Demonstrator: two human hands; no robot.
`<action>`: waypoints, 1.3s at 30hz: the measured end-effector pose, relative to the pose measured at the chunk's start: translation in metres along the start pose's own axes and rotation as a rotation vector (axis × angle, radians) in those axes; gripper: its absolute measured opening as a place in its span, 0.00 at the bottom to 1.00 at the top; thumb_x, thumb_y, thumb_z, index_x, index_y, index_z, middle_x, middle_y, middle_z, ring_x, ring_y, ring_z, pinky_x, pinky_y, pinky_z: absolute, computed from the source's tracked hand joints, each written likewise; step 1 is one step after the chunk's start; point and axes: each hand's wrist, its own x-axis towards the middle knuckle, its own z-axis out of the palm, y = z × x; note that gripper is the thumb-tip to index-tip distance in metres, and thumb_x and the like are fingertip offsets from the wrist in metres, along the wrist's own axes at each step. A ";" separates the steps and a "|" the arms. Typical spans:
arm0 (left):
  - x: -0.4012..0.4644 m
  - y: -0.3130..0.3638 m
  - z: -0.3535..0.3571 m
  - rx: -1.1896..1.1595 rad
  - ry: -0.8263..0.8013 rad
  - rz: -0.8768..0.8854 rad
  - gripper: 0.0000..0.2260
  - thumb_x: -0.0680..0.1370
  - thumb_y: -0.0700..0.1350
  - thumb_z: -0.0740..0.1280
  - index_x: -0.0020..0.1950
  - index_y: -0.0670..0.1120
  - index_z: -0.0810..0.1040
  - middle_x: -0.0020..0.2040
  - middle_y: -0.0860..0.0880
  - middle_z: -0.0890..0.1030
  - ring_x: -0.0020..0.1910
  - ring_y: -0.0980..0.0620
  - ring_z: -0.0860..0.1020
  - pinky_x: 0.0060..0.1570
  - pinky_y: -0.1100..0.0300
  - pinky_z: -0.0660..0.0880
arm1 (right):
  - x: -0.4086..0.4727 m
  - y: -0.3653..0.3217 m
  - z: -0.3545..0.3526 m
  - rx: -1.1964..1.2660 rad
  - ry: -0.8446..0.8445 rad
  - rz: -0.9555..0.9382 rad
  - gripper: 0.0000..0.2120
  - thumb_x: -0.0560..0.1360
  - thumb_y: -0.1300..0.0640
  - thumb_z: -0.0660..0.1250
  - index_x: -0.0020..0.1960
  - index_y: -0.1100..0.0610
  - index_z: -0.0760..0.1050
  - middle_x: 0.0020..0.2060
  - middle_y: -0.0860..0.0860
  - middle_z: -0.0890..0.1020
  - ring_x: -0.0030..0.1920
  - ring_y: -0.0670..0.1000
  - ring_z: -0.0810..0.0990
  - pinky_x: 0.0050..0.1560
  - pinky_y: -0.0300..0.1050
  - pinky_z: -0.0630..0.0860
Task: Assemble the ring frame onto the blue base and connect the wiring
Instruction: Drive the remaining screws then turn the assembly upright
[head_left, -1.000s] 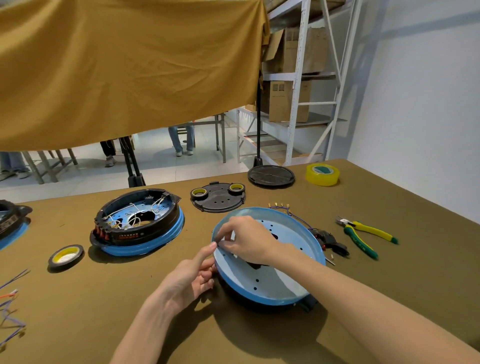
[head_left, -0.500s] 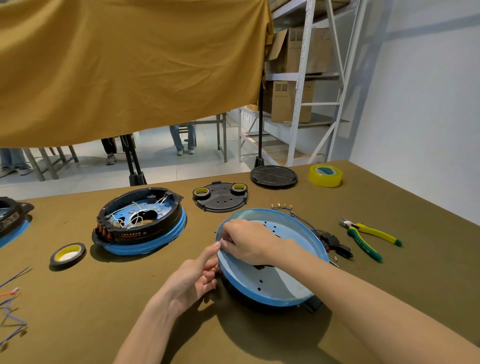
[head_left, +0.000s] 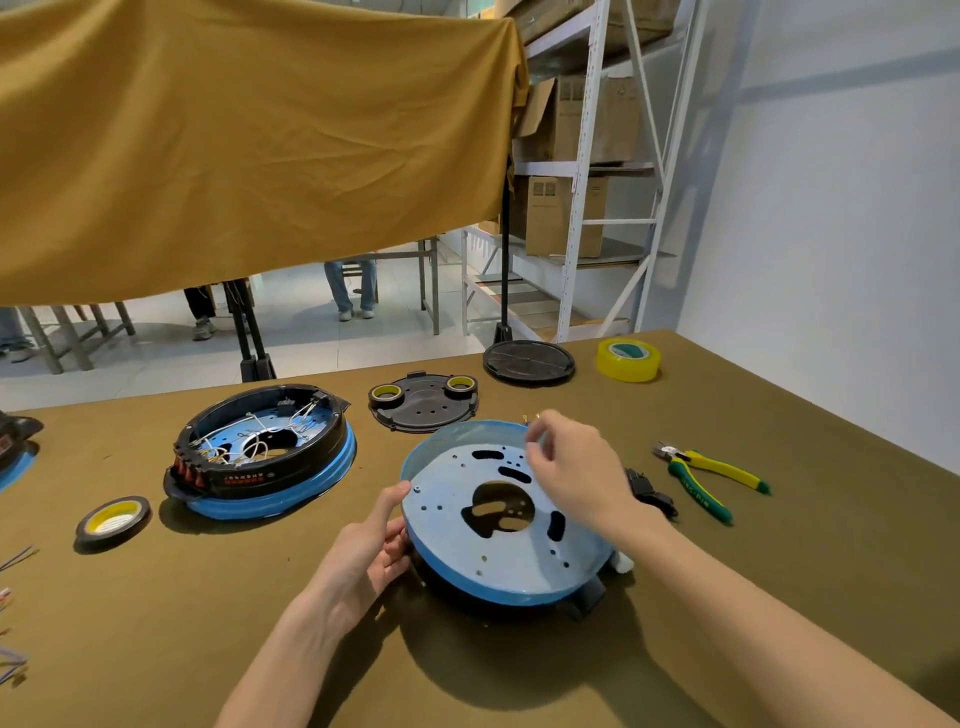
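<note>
A person's two bare forearms reach over a tabletop (head_left: 779, 519) covered in olive-brown cloth. In front of them sits the blue base (head_left: 467, 525), a round, shallow metal dish with a pale blue matte inner face, a brighter blue rim, a large round hole at its centre and several small holes and oblong slots around it. It is tilted, its near edge raised toward the viewer, with a black part showing beneath it.

The left hand (head_left: 371, 551) steadies the dish at its left rim: the thumb lies along the rim and the fingers curl underneath, so the grip is closed on the base. The right hand (head_left: 569, 467) hovers over the far right part of the dish with fingers bent and fingertips drawn together; it is blurred, and whether it pinches anything cannot be told.

To the left stands a finished unit (head_left: 265, 457): a black ring frame seated on another blue base, with white wires looped inside. Behind the dish lies a flat black plastic plate (head_left: 423, 408) carrying two small tape rolls. A black ribbed disc (head_left: 529, 361) and a roll of yellow tape (head_left: 628, 359) lie farther back. Yellow-and-green pliers (head_left: 706, 478) lie to the right, and a black-edged tape roll (head_left: 111, 519) to the far left.
</note>
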 end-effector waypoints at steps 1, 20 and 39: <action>-0.001 0.002 -0.001 -0.021 0.010 0.006 0.45 0.57 0.65 0.80 0.64 0.38 0.77 0.63 0.39 0.82 0.67 0.41 0.77 0.71 0.44 0.73 | -0.004 0.012 -0.007 -0.015 0.036 0.088 0.03 0.82 0.57 0.64 0.52 0.52 0.76 0.38 0.46 0.80 0.36 0.46 0.77 0.32 0.41 0.69; -0.004 0.020 -0.023 -0.072 0.008 -0.072 0.39 0.63 0.56 0.81 0.65 0.35 0.75 0.54 0.38 0.83 0.60 0.42 0.79 0.68 0.49 0.74 | -0.035 0.055 -0.024 -0.111 -0.099 0.466 0.08 0.81 0.54 0.60 0.58 0.57 0.72 0.52 0.56 0.80 0.51 0.58 0.80 0.49 0.52 0.78; -0.006 0.008 -0.004 0.005 -0.042 -0.068 0.36 0.59 0.63 0.81 0.57 0.39 0.81 0.53 0.42 0.86 0.55 0.47 0.80 0.48 0.54 0.78 | 0.009 -0.034 -0.015 0.644 0.080 -0.113 0.09 0.82 0.53 0.68 0.57 0.53 0.69 0.43 0.54 0.81 0.36 0.53 0.80 0.35 0.49 0.81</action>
